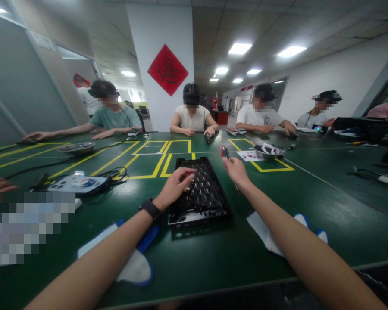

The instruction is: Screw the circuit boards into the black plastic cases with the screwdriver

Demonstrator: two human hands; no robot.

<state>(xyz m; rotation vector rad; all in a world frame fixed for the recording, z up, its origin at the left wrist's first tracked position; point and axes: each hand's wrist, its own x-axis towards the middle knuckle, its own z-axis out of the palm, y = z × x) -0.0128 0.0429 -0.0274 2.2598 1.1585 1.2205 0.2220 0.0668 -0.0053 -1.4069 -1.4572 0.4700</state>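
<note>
A black rectangular keyboard-like casing [210, 189], its inside full of small shiny parts, lies on the green table in front of me. My left hand [177, 183] is over its left side, thumb and fingers drawn together. A small pale piece shows just below those fingertips; whether they grip it is unclear. Right of the casing, my right hand [236, 170] is closed around a screwdriver with a red and black handle [224, 151]. That handle sticks up above the fist, and a thin shaft shows below it.
White-and-blue gloves [134, 267] lie under both forearms. A cable-trailing device [80, 184] is at left. Metal bowls [270, 151] stand farther back, one on a paper sheet. Yellow tape [142, 176] marks the green table [194, 267]. Several people sit opposite; another person's hand [0, 184] reaches in at left.
</note>
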